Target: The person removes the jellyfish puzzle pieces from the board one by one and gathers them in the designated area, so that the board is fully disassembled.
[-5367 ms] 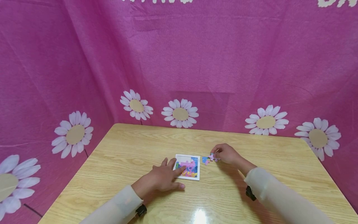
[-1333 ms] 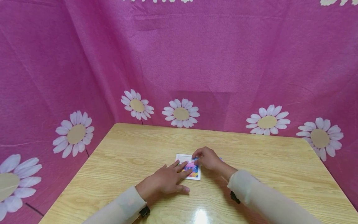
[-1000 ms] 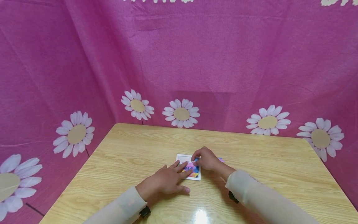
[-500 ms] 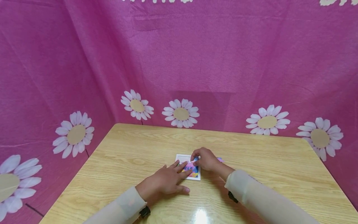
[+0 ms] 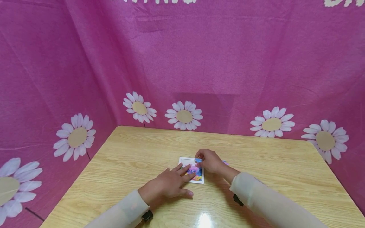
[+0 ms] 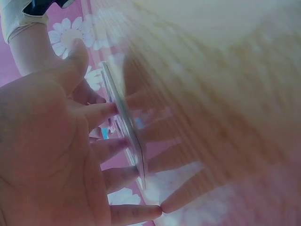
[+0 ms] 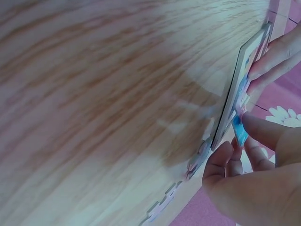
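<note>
A small white-framed jigsaw puzzle (image 5: 203, 179) lies on the table, its picture pink, blue and yellow. The pale backing shows in its upper left part. My left hand (image 5: 171, 182) is spread, with fingertips resting on the board and the thumb off to its near side. At the upper right corner of the frame, my right hand (image 5: 210, 161) pinches a blue puzzle piece (image 7: 240, 131) between thumb and fingers. In the right wrist view the piece tilts up at the frame's edge.
Loose puzzle pieces (image 7: 161, 205) lie on the wooden table (image 5: 142, 148) right of the board, mostly hidden behind my right hand in the head view. A pink cloth (image 5: 211, 63) with white daisies hangs behind and at the left.
Since the oldest frame, my right hand has moved left from the loose pieces to the board's upper right corner. My left hand has shifted slightly right. Over the last second both barely move.
</note>
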The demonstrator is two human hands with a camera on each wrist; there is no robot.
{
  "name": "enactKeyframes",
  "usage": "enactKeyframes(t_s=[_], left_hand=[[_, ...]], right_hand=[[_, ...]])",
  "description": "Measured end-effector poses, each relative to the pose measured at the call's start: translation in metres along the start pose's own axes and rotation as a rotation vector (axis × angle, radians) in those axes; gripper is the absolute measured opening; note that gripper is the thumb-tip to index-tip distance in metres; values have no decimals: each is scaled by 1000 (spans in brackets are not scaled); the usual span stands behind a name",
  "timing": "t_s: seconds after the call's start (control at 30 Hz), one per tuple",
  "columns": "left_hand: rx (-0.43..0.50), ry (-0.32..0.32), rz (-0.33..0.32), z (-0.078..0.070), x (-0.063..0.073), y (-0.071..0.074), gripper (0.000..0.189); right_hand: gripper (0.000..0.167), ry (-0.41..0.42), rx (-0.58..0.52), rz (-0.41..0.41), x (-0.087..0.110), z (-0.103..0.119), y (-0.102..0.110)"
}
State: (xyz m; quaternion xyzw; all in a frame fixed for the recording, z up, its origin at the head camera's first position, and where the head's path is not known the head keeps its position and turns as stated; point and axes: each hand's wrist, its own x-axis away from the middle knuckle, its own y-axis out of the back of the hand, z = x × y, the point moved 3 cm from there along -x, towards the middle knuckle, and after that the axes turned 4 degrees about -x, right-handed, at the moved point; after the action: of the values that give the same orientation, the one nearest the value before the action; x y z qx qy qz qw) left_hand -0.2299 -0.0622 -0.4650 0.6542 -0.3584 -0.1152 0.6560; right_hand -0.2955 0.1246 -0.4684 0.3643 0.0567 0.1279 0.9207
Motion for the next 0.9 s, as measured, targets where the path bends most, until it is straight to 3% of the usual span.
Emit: enactKeyframes(t_s=[0.6, 0.9], left_hand=[[-5, 2, -10, -2, 1, 2, 82], [-1, 7, -8, -2, 2, 3, 82]], right_hand=[[15, 35, -67, 24, 2, 2, 6], [15, -4, -102, 34, 2, 1, 7]])
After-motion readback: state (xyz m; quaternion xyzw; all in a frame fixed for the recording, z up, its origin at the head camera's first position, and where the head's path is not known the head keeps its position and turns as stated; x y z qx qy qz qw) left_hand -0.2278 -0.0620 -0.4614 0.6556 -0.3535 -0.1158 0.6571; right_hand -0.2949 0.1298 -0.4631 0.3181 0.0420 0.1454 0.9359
